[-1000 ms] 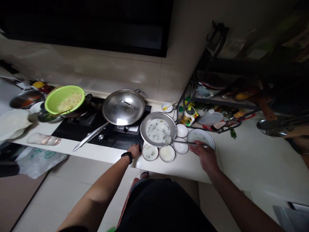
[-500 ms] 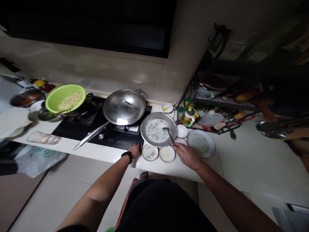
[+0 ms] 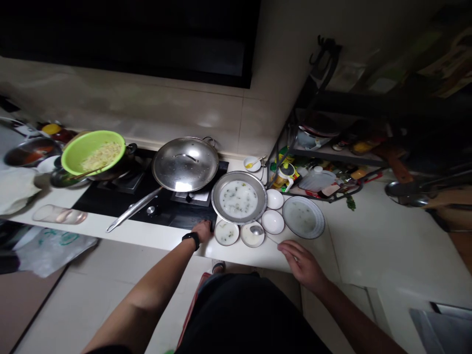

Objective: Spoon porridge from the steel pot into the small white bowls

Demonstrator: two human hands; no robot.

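My right hand point(image 3: 300, 260) is closed around the end of a metal spoon point(image 3: 257, 230). The spoon's head is over a small white bowl point(image 3: 252, 239) holding a pale liquid. To its left sits another small bowl point(image 3: 226, 233) with green bits in white liquid. Behind them stands a wide metal basin point(image 3: 239, 197) of white soup with dark green pieces. Two small white bowls, the nearer one point(image 3: 273, 222) and the farther one point(image 3: 275, 199), adjoin the basin. My left hand point(image 3: 201, 231) rests on the counter by the cooktop's front corner, holding nothing; its fingertips are hard to see.
A lidded wok point(image 3: 185, 164) sits on the black cooktop point(image 3: 165, 211), its long handle pointing forward. Farther left are a green basin point(image 3: 92, 153) of shredded food and a glass lying down point(image 3: 59, 215). A ribbed bowl point(image 3: 304, 217) and a loaded rack point(image 3: 339, 152) stand right.
My right hand has brought the spoon out of the metal basin, toward me and over the small bowl of pale liquid. My left hand stays at the cooktop corner. The view has shifted slightly.
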